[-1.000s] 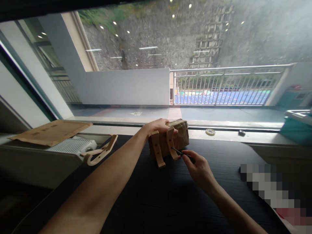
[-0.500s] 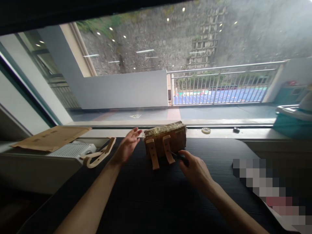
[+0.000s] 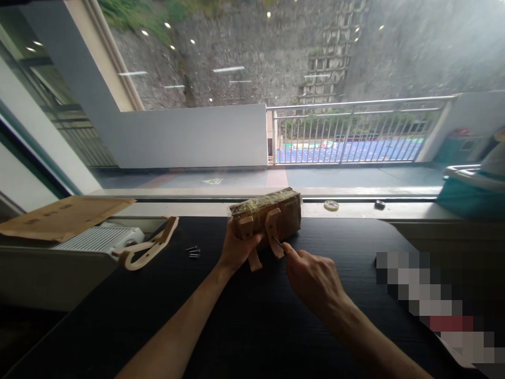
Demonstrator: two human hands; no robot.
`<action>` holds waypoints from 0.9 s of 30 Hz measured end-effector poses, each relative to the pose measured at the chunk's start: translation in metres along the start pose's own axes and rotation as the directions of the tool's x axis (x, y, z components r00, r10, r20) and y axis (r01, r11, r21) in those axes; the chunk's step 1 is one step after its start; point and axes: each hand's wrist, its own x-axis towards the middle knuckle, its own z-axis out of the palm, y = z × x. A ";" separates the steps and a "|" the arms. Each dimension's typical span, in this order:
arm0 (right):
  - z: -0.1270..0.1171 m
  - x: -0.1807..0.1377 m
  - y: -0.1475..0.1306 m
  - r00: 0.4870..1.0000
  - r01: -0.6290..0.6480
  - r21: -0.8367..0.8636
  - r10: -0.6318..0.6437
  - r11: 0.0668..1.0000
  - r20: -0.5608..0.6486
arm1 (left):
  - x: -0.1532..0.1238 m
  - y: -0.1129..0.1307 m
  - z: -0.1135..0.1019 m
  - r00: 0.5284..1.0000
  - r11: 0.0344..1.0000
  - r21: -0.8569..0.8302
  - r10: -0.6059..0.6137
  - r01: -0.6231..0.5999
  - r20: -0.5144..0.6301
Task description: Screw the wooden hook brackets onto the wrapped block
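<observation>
A brown block wrapped in clear tape (image 3: 291, 216), perhaps cardboard, stands on the dark table. Two wooden hooks sit against its front: a left hook (image 3: 246, 227) and a right hook (image 3: 272, 223). My left hand (image 3: 235, 249) is closed round the block's left end, its thumb across the left hook. In my right hand (image 3: 313, 271) is a screwdriver (image 3: 279, 243), whose thin shaft points at the lower part of the right hook. Most of its handle is hidden by my fingers. Several screws (image 3: 193, 252) lie on the table left of my left hand.
More curved wooden pieces (image 3: 152, 248) rest at the table's left edge. Behind them are a white vented unit (image 3: 103, 238) and a flat brown cardboard sheet (image 3: 65, 217). A tape roll (image 3: 331, 205) and a small black object (image 3: 379, 205) lie on the sill near a teal bin (image 3: 461, 195).
My left hand has come in from the left and taken hold of the block's left end, uncovering the screws. My right hand keeps the screwdriver at the right hook. The view has shifted slightly.
</observation>
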 end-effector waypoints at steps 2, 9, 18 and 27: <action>-0.001 0.000 -0.003 1.000 -0.017 -0.009 0.017 1.000 -0.001 | -0.002 -0.001 0.000 1.000 1.000 0.001 0.006 -0.006 -0.008; -0.002 0.003 -0.009 1.000 0.008 -0.003 -0.008 1.000 -0.020 | 0.002 -0.001 -0.004 0.999 0.999 -0.045 0.009 -0.008 0.034; 0.004 0.013 0.009 0.931 -0.363 0.724 0.254 0.587 0.262 | -0.005 -0.001 -0.002 0.998 0.992 -0.119 0.037 -0.030 0.058; -0.012 0.002 0.007 0.978 -0.206 0.513 0.166 0.834 0.124 | -0.010 -0.002 0.002 0.999 0.982 -0.189 0.015 -0.023 -0.043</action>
